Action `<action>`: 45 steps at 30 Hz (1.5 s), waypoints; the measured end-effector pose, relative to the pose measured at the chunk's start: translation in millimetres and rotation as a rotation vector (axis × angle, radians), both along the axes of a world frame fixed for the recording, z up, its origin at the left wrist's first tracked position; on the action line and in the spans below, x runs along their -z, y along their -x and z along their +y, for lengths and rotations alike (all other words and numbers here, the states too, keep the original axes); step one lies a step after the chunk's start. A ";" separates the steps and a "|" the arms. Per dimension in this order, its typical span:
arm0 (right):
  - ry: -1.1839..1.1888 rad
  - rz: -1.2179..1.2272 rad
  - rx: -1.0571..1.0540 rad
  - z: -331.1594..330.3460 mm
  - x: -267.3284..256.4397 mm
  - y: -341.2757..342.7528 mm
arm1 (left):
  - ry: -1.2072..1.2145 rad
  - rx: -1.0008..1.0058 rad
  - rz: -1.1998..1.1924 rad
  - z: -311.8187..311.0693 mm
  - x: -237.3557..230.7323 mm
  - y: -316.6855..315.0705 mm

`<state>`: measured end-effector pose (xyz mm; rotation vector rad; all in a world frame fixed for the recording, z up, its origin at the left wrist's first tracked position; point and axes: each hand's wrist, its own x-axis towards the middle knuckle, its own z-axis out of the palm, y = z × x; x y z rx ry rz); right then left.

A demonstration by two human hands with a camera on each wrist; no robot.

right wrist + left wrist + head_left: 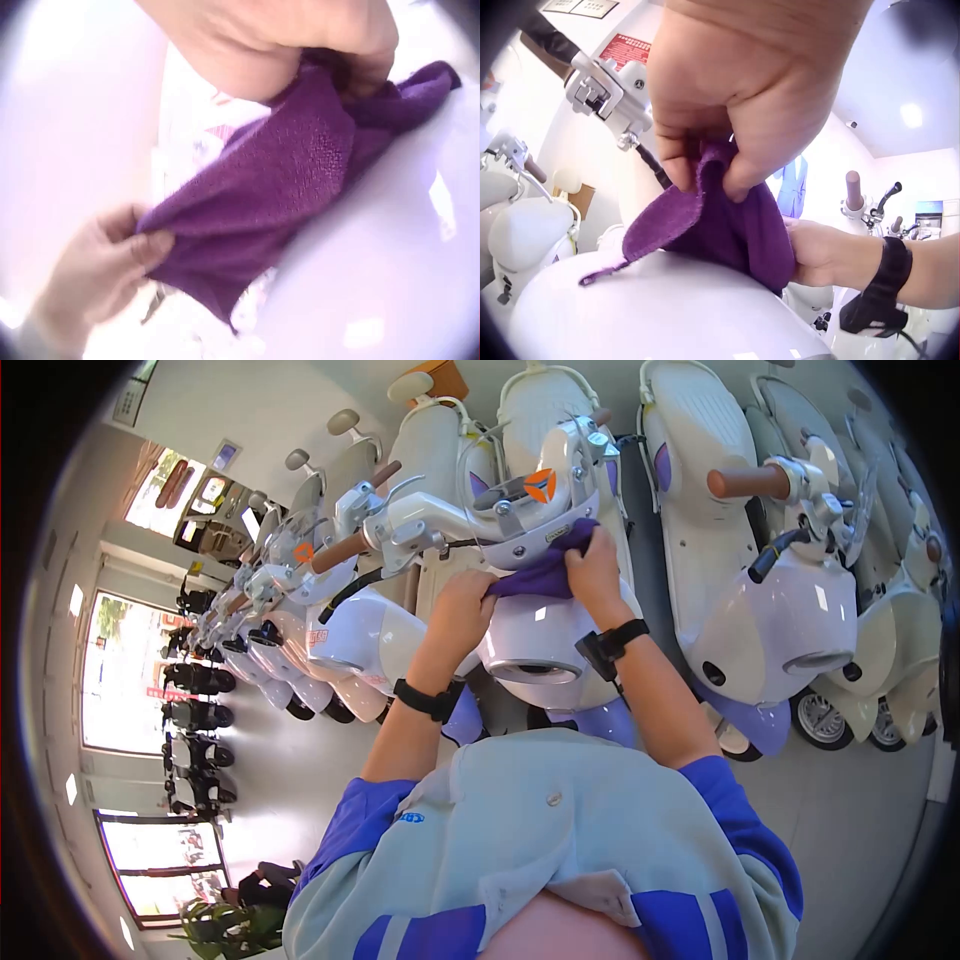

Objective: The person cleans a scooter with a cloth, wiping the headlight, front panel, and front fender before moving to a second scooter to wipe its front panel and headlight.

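A purple cloth (540, 576) is stretched between both hands, just above the front of a white scooter (530, 630). My left hand (461, 608) pinches one end of it between thumb and fingers. In the left wrist view, that end of the cloth (727, 217) folds and hangs down, with a loose corner lying on the glossy white body (667, 307). The other end is gripped by my right hand (598, 575), up by the scooter's handlebar cover. Seen from the right wrist, the cloth (277, 165) runs from the right hand (300, 45) down to the left hand (105, 270).
More scooters stand close on both sides, including a white one (770, 600) at the right with a brown handlebar grip (748, 482). A brown grip (340, 552) juts out near my left arm. Dark scooters (200, 720) line the windows at the left. Black bands circle both wrists.
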<state>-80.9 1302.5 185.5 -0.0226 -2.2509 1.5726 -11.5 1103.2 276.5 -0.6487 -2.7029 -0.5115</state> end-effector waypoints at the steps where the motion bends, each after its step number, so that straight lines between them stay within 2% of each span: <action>1: 0.040 0.097 0.009 -0.5 -15.0 -0.2 | -0.041 -0.013 0.034 5.4 -7.4 -1.1; 3: 0.114 0.295 0.035 1.9 -54.9 5.8 | -0.119 -0.066 0.142 16.7 -22.0 2.7; 4: 0.070 0.455 0.066 -2.1 -76.5 9.2 | -0.156 -0.108 0.212 22.5 -28.7 5.8; 6: -0.043 0.472 -0.044 -8.7 -108.2 8.3 | -0.195 -0.168 0.266 26.8 -30.9 16.1; 8: -0.184 0.521 -0.131 -19.1 -99.8 8.7 | -0.195 -0.215 0.231 20.9 -25.9 24.7; 9: -0.252 0.543 -0.178 -26.0 -89.6 7.4 | -0.181 -0.132 0.215 17.2 -17.0 27.3; 12: -0.377 0.412 -0.052 -17.7 -32.3 -5.5 | -0.034 -0.033 -0.112 7.8 17.1 19.4; 14: -0.134 0.109 0.080 -4.6 14.9 -8.7 | -0.111 0.098 -0.131 3.2 28.3 12.1; 16: -0.071 -0.073 0.093 20.1 10.8 -15.7 | -0.170 0.195 -0.144 -0.2 24.1 11.8; 17: -0.083 0.014 0.095 17.0 1.1 -17.1 | -0.189 0.218 -0.143 -3.1 12.2 14.6; 18: -0.097 0.100 0.088 11.1 -33.3 -23.6 | -0.212 0.236 -0.140 -6.3 -1.6 17.3; 21: -0.164 0.282 0.010 -25.8 -106.9 -33.7 | -0.273 0.233 -0.004 -23.0 -27.6 28.1; 25: -0.357 0.520 -0.102 -94.6 -132.4 -30.7 | -0.338 0.160 -0.062 -65.9 -42.6 16.9; 28: -0.416 0.471 -0.192 -151.0 -114.3 -32.0 | -0.307 0.049 -0.286 -119.5 -18.7 11.3; 29: -0.418 0.485 -0.205 -169.7 -111.0 -35.0 | -0.310 0.026 -0.262 -136.8 -7.0 9.3; 32: -0.519 0.530 -0.232 -198.1 -107.9 -36.3 | -0.658 -0.091 -0.605 -169.0 -21.1 -7.6; 35: -0.615 0.591 -0.107 -193.6 -99.2 -29.6 | -0.590 -0.014 -0.486 -178.9 -18.7 -8.0; 38: -0.507 0.448 0.005 -179.6 -92.4 -30.7 | -0.505 0.279 -0.279 -173.5 6.7 1.7; 41: -0.445 0.429 0.053 -194.8 -132.7 -39.8 | -0.495 0.372 -0.252 -170.5 2.5 2.9; 44: -0.633 0.626 -0.055 -235.7 -174.6 -21.6 | -0.545 0.375 -0.203 -174.4 2.8 2.7; 45: -0.628 0.508 -0.132 -249.6 -178.1 -12.3 | -0.548 0.345 -0.227 -179.1 0.0 1.1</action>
